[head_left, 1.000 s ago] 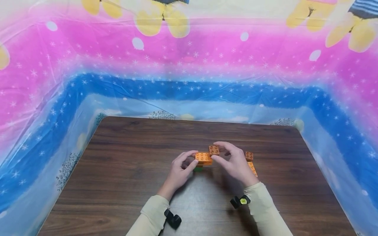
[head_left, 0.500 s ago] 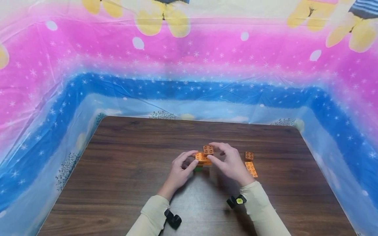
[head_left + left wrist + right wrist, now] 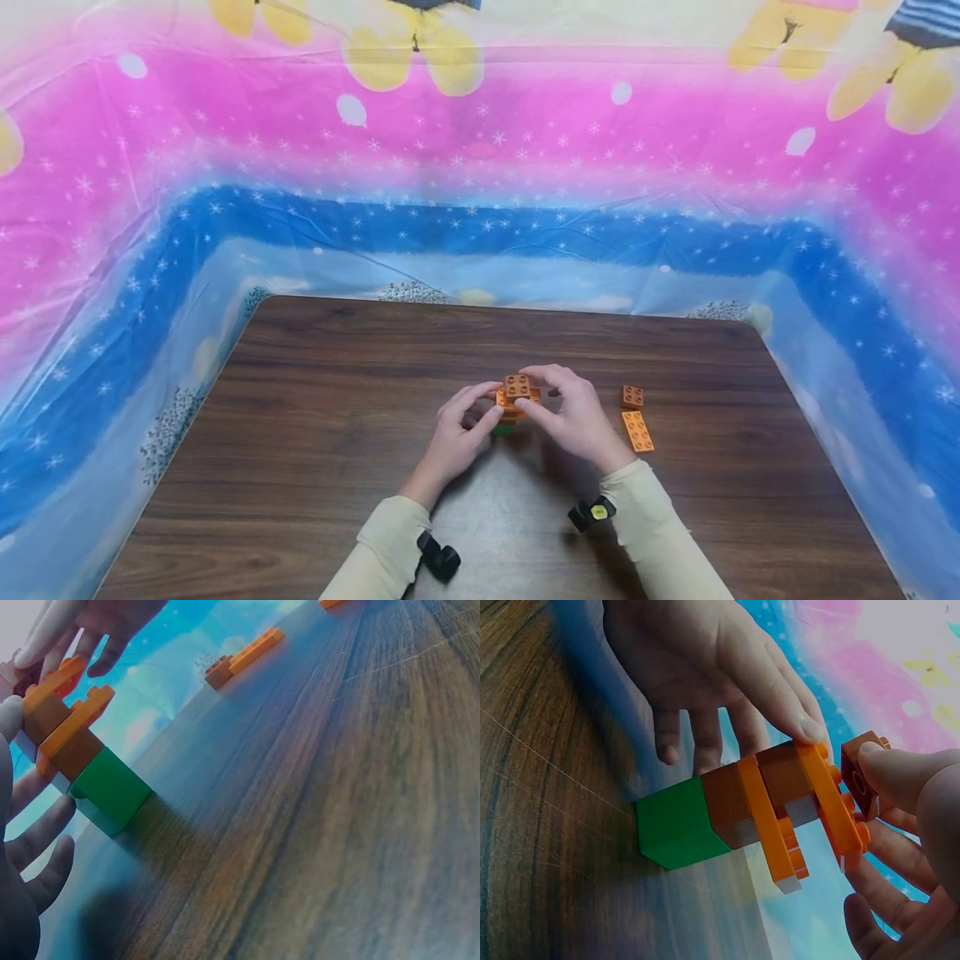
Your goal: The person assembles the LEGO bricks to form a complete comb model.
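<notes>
A stack of toy building bricks stands on the table in front of me. Its base is a green block (image 3: pixel 676 825), topped by alternating brown bricks and orange plates; the topmost orange plate (image 3: pixel 831 802) juts out to one side. My left hand (image 3: pixel 453 429) grips the upper stack between thumb and fingertips, its other fingers extended below. My right hand (image 3: pixel 576 415) pinches a small brown four-stud brick (image 3: pixel 517 385) by thumb and fingers. In the right wrist view this brick is slightly tilted, close over the studs of the top plate, with a narrow gap showing.
Right of the hands, an orange eight-stud plate (image 3: pixel 637 431) and another brown brick (image 3: pixel 632 396) lie on the wooden table (image 3: pixel 322 367). A patterned cloth (image 3: pixel 480 229) hangs around the table's far and side edges.
My right hand has carried the brown brick leftward and slightly down, from beside the stack's right end to over its middle. The left hand has stayed in place on the stack.
</notes>
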Action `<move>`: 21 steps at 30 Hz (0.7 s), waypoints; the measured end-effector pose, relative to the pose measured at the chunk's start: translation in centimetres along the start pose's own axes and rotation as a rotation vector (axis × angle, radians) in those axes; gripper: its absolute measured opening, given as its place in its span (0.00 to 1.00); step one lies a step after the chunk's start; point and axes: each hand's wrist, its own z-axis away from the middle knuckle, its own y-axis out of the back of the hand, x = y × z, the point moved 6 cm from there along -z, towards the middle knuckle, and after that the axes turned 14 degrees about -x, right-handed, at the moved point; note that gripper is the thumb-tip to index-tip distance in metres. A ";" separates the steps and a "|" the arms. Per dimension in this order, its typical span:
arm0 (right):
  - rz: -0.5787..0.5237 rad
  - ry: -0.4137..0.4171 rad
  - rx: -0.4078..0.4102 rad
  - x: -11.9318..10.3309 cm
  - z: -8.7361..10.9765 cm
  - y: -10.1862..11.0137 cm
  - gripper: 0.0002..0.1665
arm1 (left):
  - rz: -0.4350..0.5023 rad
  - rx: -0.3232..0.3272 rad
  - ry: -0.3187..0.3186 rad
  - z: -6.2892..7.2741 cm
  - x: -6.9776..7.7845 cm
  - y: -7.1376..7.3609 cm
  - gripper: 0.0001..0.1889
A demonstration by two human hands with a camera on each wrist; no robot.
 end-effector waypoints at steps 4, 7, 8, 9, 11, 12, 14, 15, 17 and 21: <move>-0.010 -0.001 -0.001 0.0 -0.1 -0.2 0.23 | -0.005 0.006 -0.012 0.1 0.6 0.2 0.17; -0.002 -0.010 -0.003 0.2 -0.2 -0.3 0.23 | -0.001 0.004 -0.008 0.1 0.5 0.1 0.17; 0.000 -0.014 -0.004 0.2 -0.2 -0.4 0.23 | 0.002 0.004 -0.005 0.1 0.5 0.2 0.17; 0.005 -0.019 -0.004 0.3 -0.3 -0.5 0.22 | 0.003 0.003 -0.004 0.0 0.5 0.2 0.17; 0.007 -0.028 -0.004 0.4 -0.3 -0.6 0.22 | 0.003 0.002 -0.002 0.0 0.5 0.2 0.17; 0.011 -0.031 -0.004 0.4 -0.3 -0.7 0.22 | 0.005 0.001 -0.001 0.0 0.5 0.2 0.17; 0.011 -0.037 -0.005 0.4 -0.3 -0.8 0.22 | 0.007 0.000 -0.001 0.0 0.5 0.2 0.17; 0.011 -0.038 -0.005 0.5 -0.3 -0.8 0.22 | 0.007 -0.001 -0.001 0.0 0.5 0.2 0.18; 0.014 -0.040 -0.007 0.5 -0.4 -0.9 0.22 | 0.007 -0.001 -0.002 0.0 0.5 0.2 0.18; 0.020 -0.048 -0.016 0.6 -0.4 -1.0 0.22 | 0.003 0.001 -0.003 0.1 0.6 0.3 0.18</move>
